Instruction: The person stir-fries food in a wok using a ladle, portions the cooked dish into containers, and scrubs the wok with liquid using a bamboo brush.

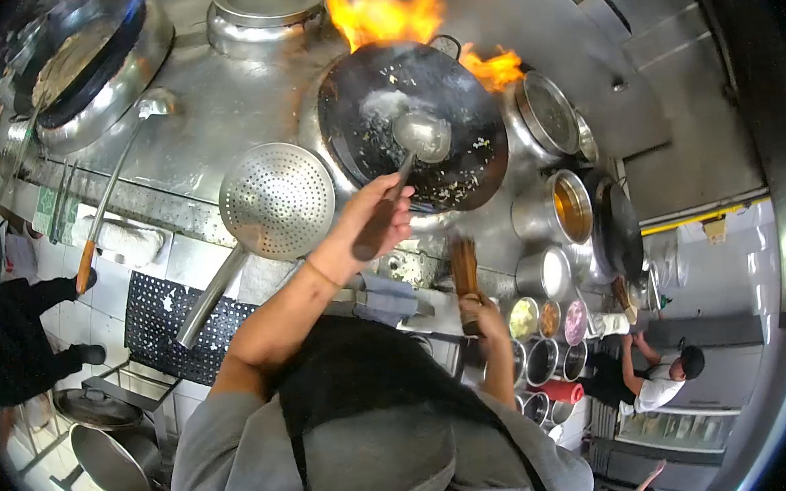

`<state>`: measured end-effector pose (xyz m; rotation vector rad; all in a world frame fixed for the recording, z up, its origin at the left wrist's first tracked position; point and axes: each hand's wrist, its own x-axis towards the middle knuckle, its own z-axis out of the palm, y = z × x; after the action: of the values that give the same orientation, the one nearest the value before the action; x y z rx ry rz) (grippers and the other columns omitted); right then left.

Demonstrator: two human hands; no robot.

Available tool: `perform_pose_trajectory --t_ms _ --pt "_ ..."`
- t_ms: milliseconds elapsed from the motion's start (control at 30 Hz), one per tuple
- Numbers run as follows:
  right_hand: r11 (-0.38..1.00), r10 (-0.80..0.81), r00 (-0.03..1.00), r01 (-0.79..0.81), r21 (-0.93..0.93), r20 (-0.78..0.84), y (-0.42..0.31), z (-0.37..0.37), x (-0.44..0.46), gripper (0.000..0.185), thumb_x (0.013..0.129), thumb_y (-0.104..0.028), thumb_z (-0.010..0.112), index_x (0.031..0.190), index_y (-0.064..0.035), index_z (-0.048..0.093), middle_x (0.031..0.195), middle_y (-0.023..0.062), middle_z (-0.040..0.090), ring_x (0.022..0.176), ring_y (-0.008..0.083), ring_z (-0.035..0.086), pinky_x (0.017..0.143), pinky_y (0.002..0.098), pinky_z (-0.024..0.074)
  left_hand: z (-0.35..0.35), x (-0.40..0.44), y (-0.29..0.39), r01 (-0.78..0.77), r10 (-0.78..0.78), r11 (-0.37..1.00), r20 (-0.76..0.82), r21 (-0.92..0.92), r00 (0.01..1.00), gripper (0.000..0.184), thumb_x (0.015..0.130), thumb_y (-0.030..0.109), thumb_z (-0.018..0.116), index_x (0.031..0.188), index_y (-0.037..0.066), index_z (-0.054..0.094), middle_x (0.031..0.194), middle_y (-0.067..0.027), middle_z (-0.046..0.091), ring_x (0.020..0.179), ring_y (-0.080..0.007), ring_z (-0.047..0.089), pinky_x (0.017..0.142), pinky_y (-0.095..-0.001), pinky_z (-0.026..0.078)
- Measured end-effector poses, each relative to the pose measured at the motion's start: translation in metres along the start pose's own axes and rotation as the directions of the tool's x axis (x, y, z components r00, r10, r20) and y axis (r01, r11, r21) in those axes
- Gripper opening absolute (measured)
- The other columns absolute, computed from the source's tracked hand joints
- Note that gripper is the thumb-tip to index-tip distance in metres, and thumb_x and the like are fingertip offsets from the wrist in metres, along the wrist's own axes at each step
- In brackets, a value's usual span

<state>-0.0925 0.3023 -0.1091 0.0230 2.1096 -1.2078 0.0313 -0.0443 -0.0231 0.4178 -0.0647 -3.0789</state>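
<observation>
My left hand [374,217] is wrapped round the wooden handle of a metal ladle [423,136]. The ladle's bowl is over the inside of a black wok [357,99], where small pale bits of food and some steam show. Flames [382,13] rise behind the wok's far rim. My right hand [485,317] grips a brown bristle brush [463,267], its bristles pointing up at the stove's front edge. Between the wok and the left side lies a round perforated strainer [277,199] with a long metal handle.
On the right stand a pot of amber liquid [572,211], a pot of white contents [556,273] and small ingredient bowls [523,318]. Another ladle [124,166] and a large wok [83,62] are at left. A co-worker [653,382] stands right; another person [8,335] stands left.
</observation>
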Motion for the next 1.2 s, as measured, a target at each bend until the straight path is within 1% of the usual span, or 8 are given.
perform_pose_trajectory --t_ms 200,333,500,600,633,733,867,1200 --pt "0.842 -0.261 0.965 0.228 0.489 -0.001 -0.147 0.011 -0.050 0.047 0.085 -0.020 0.059 0.129 -0.0091 0.045 0.086 0.0127 0.056 0.055 0.0199 0.058 0.044 0.0326 0.0498 -0.008 -0.028 0.017 0.149 -0.172 0.929 -0.038 -0.340 0.984 0.027 0.098 0.021 0.048 0.106 -0.004 0.051 0.069 -0.0053 0.055 0.053 -0.0115 0.049 0.046 -0.0246 0.044" --pt "0.909 -0.326 0.915 0.373 -0.188 0.239 -0.228 0.042 0.018 0.053 0.087 -0.025 0.058 0.137 -0.0134 0.045 0.080 0.0078 0.060 0.057 0.0182 0.060 0.037 0.0329 0.0460 -0.009 -0.015 0.015 0.259 -0.249 0.872 0.079 -0.416 0.965 0.025 0.101 0.020 0.041 0.109 -0.003 0.041 0.070 -0.0026 0.047 0.050 -0.0103 0.046 0.043 -0.0208 0.042" --pt "-0.137 -0.694 0.696 0.128 -0.982 0.187 -0.266 0.078 0.064 0.059 0.082 -0.032 0.068 0.136 -0.0168 0.051 0.077 0.0091 0.068 0.064 0.0227 0.066 0.055 0.0394 0.0526 -0.016 -0.017 0.005 0.252 -0.234 0.873 0.096 -0.417 0.968 0.027 0.103 0.024 0.035 0.104 -0.002 0.042 0.066 -0.0007 0.043 0.049 -0.0084 0.044 0.041 -0.0208 0.040" --pt "-0.071 -0.681 0.671 0.339 -0.938 0.294 -0.267 0.089 0.043 0.056 0.080 -0.032 0.069 0.133 -0.0202 0.054 0.087 0.0166 0.070 0.077 0.0325 0.069 0.067 0.0444 0.0539 -0.021 -0.021 0.006 0.221 -0.202 0.870 0.090 -0.441 0.975 0.032 0.104 0.028 0.033 0.104 -0.002 0.042 0.067 -0.0006 0.042 0.048 -0.0079 0.044 0.039 -0.0212 0.039" --pt "0.389 -0.277 0.914 0.388 -0.836 0.296 -0.281 0.084 0.059 0.050 0.080 -0.032 0.069 0.128 -0.0215 0.057 0.093 0.0199 0.069 0.084 0.0384 0.067 0.074 0.0500 0.0532 -0.022 -0.020 0.003 0.215 -0.198 0.872 0.085 -0.441 0.977 0.032 0.104 0.029 0.033 0.104 -0.002 0.042 0.067 -0.0006 0.042 0.048 -0.0080 0.044 0.039 -0.0213 0.039" --pt "-0.068 -0.646 0.740 0.188 -0.980 0.187 -0.276 0.090 0.059 0.050 0.080 -0.033 0.069 0.127 -0.0195 0.058 0.091 0.0204 0.069 0.083 0.0367 0.068 0.073 0.0499 0.0536 -0.021 -0.021 0.003 0.240 -0.198 0.849 0.137 -0.470 0.970 0.034 0.104 0.029 0.032 0.106 -0.003 0.041 0.068 -0.0006 0.042 0.049 -0.0082 0.043 0.039 -0.0216 0.039" --pt "0.134 -0.552 0.730 0.554 -0.821 0.402 -0.255 0.084 0.071 0.052 0.083 -0.032 0.062 0.132 -0.0152 0.053 0.088 0.0219 0.068 0.084 0.0390 0.067 0.075 0.0495 0.0538 -0.029 -0.020 -0.001 0.278 -0.195 0.807 0.209 -0.521 0.958 0.034 0.103 0.027 0.032 0.108 -0.005 0.042 0.067 -0.0004 0.040 0.049 -0.0086 0.044 0.040 -0.0225 0.040" --pt "0.137 -0.595 0.803 0.142 -0.980 0.033 -0.251 0.094 0.045 0.059 0.080 -0.039 0.067 0.132 -0.0162 0.054 0.095 0.0205 0.069 0.090 0.0386 0.066 0.082 0.0470 0.0523 -0.013 -0.024 -0.002 0.265 -0.223 0.829 0.142 -0.492 0.964 0.035 0.103 0.026 0.033 0.106 -0.007 0.043 0.064 0.0013 0.038 0.048 -0.0086 0.042 0.040 -0.0226 0.041"
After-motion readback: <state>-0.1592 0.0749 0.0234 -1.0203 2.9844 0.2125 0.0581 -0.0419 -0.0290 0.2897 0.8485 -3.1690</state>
